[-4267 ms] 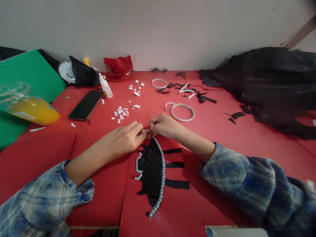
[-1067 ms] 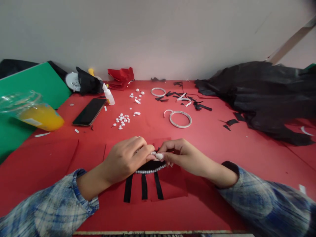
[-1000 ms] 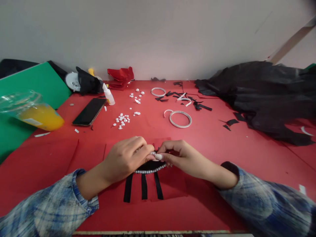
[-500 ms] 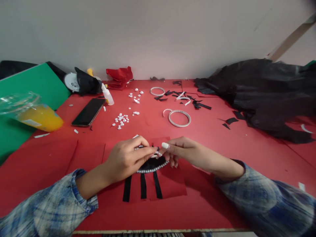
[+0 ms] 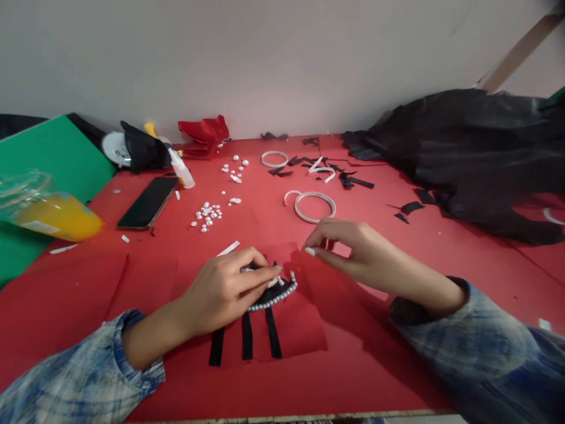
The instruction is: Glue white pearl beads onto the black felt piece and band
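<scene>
A red paper card [image 5: 296, 330] lies on the red table [image 5: 397, 365] in front of me. On it are a black shape edged with a pearl string [image 5: 282, 292] and three black strips [image 5: 246, 344]. My left hand [image 5: 229, 288] rests on the black shape, its fingertips pinching the pearl string near its right end. A white strip [image 5: 229, 248] lies just behind this hand. My right hand [image 5: 357, 253] hovers above the table to the right of the card, fingers curled, with nothing visible in it.
Behind the card lie loose pearls [image 5: 205, 212], a white tape ring [image 5: 315, 206], a smaller ring [image 5: 273, 158] and black scraps [image 5: 348, 176]. At the left are a phone [image 5: 148, 202], a glue bottle [image 5: 180, 168], an orange drink cup [image 5: 53, 215] and a green sheet [image 5: 57, 147]. Black cloth [image 5: 477, 147] fills the right.
The card was turned so the black strips point toward me. My right hand has let go of the pearl string and lifted away to the right. My left hand stays on the piece.
</scene>
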### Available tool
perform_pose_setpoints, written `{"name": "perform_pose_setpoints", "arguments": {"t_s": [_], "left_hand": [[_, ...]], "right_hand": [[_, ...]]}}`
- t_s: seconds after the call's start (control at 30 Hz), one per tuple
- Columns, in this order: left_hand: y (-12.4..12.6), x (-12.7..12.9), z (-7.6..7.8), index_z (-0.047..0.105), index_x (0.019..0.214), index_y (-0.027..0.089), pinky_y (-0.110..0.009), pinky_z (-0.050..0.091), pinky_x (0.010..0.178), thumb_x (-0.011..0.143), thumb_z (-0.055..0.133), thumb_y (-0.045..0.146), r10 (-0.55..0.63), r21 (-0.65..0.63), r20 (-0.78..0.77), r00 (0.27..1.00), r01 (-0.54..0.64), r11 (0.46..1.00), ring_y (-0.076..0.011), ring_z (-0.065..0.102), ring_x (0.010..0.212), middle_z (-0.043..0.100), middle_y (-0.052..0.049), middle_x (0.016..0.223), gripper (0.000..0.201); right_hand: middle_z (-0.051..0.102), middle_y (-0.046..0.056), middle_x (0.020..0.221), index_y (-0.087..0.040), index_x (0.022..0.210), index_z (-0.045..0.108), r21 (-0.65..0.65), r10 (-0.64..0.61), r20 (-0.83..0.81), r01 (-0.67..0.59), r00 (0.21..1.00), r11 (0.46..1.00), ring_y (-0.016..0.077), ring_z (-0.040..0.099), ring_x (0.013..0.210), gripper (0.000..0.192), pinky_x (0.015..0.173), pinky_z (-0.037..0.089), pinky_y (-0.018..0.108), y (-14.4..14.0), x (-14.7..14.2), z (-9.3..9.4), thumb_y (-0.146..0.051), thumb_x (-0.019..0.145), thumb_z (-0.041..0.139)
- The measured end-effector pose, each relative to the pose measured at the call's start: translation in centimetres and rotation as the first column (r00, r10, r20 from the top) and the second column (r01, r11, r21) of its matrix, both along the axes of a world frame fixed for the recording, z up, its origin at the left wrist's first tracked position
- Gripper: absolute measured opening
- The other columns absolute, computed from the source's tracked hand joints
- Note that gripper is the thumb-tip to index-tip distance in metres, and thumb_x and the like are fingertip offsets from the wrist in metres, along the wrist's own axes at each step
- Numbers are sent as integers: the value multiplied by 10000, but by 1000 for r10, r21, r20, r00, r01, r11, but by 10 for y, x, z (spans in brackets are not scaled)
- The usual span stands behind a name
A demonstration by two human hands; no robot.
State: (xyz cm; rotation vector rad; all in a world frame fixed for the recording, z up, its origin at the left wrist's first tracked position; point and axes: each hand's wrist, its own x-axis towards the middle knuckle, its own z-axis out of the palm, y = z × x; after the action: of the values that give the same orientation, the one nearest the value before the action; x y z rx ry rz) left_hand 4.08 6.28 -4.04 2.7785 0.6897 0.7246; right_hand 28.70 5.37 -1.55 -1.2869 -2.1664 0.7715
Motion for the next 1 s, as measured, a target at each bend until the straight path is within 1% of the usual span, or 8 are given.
{"name": "perform_pose_setpoints", "arguments": {"t_s": [0.03, 0.1, 0.2, 0.3, 0.43, 0.7, 0.83, 1.0], "left_hand": [[0, 2, 0, 626, 1056, 165, -225, 487, 639, 872, 488, 144, 6, -20, -9, 1000, -6, 1000, -119, 588, 755, 617, -60, 878, 232], [-1, 5, -1, 625, 1067, 172, -225, 488, 644, 880, 472, 149, 17, -45, -23, 1000, -18, 999, -120, 592, 765, 617, -62, 892, 243], [-2, 9, 0, 625, 1077, 180, -226, 493, 644, 894, 452, 178, 37, -35, -37, 999, -38, 999, -122, 595, 762, 620, -65, 890, 252], [-3, 13, 0, 615, 1095, 171, -229, 497, 632, 895, 432, 166, 28, 3, -59, 998, -28, 1000, -128, 593, 761, 620, -73, 875, 271], [-3, 16, -1, 599, 1106, 167, -237, 496, 640, 889, 421, 136, 16, 25, -90, 996, -14, 1000, -132, 586, 766, 612, -70, 872, 282], [-5, 13, -3, 579, 1102, 155, -238, 458, 597, 880, 437, 139, 32, 122, -172, 985, -11, 992, -138, 560, 725, 598, -69, 856, 263], [-6, 13, -1, 584, 1074, 142, -249, 448, 587, 880, 438, 141, 43, 192, -205, 978, -3, 981, -148, 549, 711, 596, -70, 831, 242], [-8, 15, 0, 610, 1018, 138, -253, 446, 588, 883, 434, 141, 52, 223, -235, 971, 1, 975, -152, 549, 703, 594, -63, 808, 221]], "right_hand": [[637, 62, 868, -178, 892, 630, 73, 50, 58, -54, 997, 996, 152, 587, 765, 152, 704, 475, 286, -3, -1, -1, -214, 855, 486], [633, 76, 961, -184, 976, 624, 140, 130, 141, -149, 982, 979, 166, 596, 845, 218, 757, 481, 301, -10, -2, -4, -137, 854, 450], [636, 82, 1026, -193, 1069, 606, 140, 195, 185, -223, 963, 965, 174, 611, 897, 291, 785, 500, 315, -17, -2, -10, -104, 853, 433], [637, 79, 1091, -208, 1118, 598, 129, 240, 180, -265, 954, 956, 193, 608, 972, 294, 846, 497, 348, -20, 0, -17, -152, 844, 508], [630, 74, 1138, -224, 1147, 586, 110, 250, 165, -270, 954, 957, 206, 594, 1022, 338, 898, 475, 372, -19, 1, -23, -206, 810, 597], [630, 85, 1102, -199, 1144, 565, 56, 232, 201, -248, 952, 967, 217, 591, 1006, 319, 883, 475, 386, -20, 0, -21, -217, 826, 580], [622, 83, 1115, -206, 1125, 576, 92, 249, 215, -274, 944, 957, 212, 580, 1023, 281, 894, 467, 381, -21, 0, -21, -204, 845, 552], [607, 89, 1136, -202, 1082, 613, 163, 276, 272, -326, 922, 931, 207, 564, 1050, 233, 906, 456, 382, -21, -1, -22, -196, 879, 498]]}}
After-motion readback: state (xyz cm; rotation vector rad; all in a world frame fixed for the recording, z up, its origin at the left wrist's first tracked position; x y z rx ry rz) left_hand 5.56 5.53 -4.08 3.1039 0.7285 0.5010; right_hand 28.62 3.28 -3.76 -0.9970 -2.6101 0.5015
